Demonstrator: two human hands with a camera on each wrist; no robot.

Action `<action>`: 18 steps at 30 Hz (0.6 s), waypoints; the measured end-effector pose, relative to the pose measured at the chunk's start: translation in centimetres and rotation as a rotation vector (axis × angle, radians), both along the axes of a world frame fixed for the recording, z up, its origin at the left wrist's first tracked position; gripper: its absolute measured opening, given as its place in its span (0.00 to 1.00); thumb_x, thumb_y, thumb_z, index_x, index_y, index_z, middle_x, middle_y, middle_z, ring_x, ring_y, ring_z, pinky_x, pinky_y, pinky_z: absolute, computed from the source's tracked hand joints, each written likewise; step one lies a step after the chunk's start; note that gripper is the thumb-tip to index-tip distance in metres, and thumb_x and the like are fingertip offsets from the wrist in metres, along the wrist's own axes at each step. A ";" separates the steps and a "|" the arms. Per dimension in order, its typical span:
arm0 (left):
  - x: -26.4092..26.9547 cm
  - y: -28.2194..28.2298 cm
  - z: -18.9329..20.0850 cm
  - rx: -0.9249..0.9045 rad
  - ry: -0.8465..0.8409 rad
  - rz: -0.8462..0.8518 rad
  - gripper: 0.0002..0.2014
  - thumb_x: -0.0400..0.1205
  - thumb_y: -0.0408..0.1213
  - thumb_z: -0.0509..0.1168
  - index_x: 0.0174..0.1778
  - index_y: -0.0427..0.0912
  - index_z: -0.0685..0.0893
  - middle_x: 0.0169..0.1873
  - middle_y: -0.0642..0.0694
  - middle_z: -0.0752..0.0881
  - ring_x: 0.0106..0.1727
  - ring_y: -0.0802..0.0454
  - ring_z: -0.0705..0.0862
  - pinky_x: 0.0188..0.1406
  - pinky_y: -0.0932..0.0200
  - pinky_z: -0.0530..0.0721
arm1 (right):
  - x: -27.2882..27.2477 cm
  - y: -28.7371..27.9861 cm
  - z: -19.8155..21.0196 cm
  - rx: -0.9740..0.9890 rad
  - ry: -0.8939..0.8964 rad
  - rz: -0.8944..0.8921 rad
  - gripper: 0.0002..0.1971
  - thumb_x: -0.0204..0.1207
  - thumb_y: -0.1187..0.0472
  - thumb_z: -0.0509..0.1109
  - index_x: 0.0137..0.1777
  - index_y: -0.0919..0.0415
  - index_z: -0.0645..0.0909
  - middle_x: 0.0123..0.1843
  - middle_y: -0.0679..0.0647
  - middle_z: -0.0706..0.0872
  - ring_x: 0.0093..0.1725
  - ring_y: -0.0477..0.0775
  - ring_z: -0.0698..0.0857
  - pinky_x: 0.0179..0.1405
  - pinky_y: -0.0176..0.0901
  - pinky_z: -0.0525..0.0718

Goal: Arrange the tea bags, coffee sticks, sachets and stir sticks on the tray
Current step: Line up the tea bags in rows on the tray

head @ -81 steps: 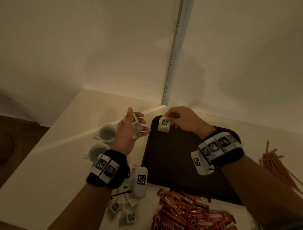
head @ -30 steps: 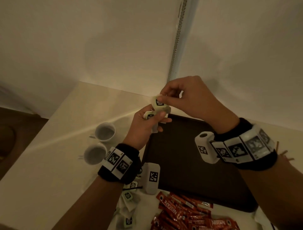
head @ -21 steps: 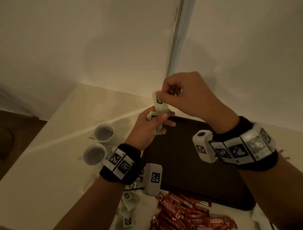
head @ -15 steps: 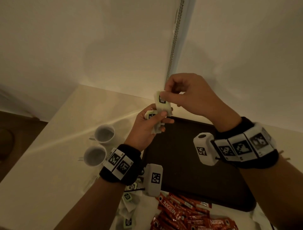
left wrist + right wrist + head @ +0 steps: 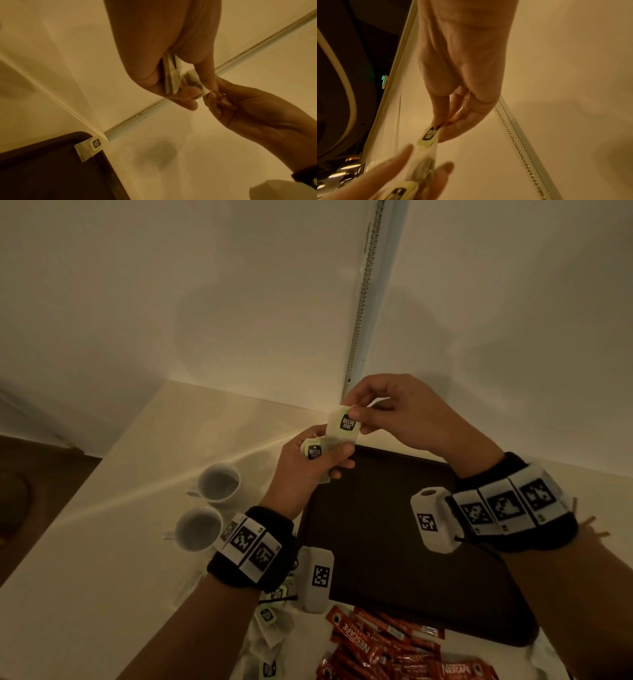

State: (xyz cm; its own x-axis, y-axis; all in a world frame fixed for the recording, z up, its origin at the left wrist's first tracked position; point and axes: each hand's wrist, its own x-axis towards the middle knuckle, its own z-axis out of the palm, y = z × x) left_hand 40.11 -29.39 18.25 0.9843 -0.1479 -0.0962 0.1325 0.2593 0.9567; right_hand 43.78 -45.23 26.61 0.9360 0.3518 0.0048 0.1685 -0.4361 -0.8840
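My left hand point(image 5: 313, 462) grips a small stack of tea bags point(image 5: 312, 451) above the far left corner of the dark tray point(image 5: 394, 559). My right hand point(image 5: 363, 419) pinches the top of one tea bag point(image 5: 344, 426) with a pale green tag, its lower end still at the left thumb. In the left wrist view the held stack of tea bags point(image 5: 171, 79) shows between the fingers, and one tea bag point(image 5: 90, 148) lies in the corner of the tray point(image 5: 51, 169). The right wrist view shows the pinched tea bag's tag point(image 5: 429, 134).
Two white cups point(image 5: 219, 482) stand left of the tray. More tea bags point(image 5: 270, 621) lie near the front edge, beside a pile of red coffee sticks point(image 5: 383, 648). Stir sticks point(image 5: 594, 525) peek out behind my right wrist. A wall corner with a bead chain point(image 5: 363, 296) rises behind.
My right hand set one tea bag in the tray's far corner, came back to the left hand's stack and has drawn another tea bag up out of it.
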 end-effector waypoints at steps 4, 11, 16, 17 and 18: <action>0.6 1.1 -0.7 0.018 0.082 0.184 0.15 0.80 0.46 0.66 0.56 0.39 0.83 0.36 0.43 0.89 0.36 0.47 0.88 0.32 0.63 0.84 | 0.7 -1.2 -1.4 -0.078 0.005 -0.017 0.05 0.75 0.64 0.72 0.45 0.52 0.83 0.44 0.51 0.87 0.39 0.41 0.86 0.34 0.26 0.80; 2.5 3.5 0.5 -0.044 0.142 0.286 0.21 0.85 0.57 0.51 0.51 0.44 0.82 0.29 0.48 0.87 0.34 0.45 0.88 0.33 0.56 0.86 | 3.1 -2.7 -12.0 -0.414 0.251 -0.042 0.08 0.76 0.63 0.71 0.54 0.59 0.83 0.57 0.55 0.86 0.52 0.49 0.83 0.50 0.40 0.80; 2.7 4.1 0.2 -0.123 0.207 0.252 0.27 0.85 0.61 0.44 0.50 0.45 0.82 0.28 0.46 0.86 0.26 0.46 0.86 0.25 0.60 0.83 | 4.3 -2.9 -18.2 -0.454 0.307 -0.140 0.08 0.77 0.64 0.70 0.54 0.64 0.83 0.57 0.59 0.86 0.53 0.52 0.83 0.58 0.47 0.83; 2.5 4.1 -0.1 -0.141 0.221 0.241 0.28 0.85 0.62 0.44 0.50 0.44 0.82 0.28 0.45 0.86 0.26 0.45 0.86 0.25 0.60 0.83 | 4.5 -3.0 -18.8 -0.467 0.268 -0.184 0.08 0.77 0.64 0.70 0.53 0.65 0.84 0.56 0.61 0.86 0.54 0.54 0.83 0.59 0.48 0.83; 2.4 4.1 -0.2 -0.150 0.231 0.234 0.29 0.85 0.62 0.43 0.50 0.44 0.82 0.28 0.45 0.86 0.27 0.45 0.85 0.26 0.60 0.82 | 5.0 -3.0 -19.3 -0.475 0.232 -0.224 0.07 0.76 0.64 0.71 0.52 0.66 0.84 0.56 0.61 0.86 0.55 0.56 0.84 0.59 0.47 0.82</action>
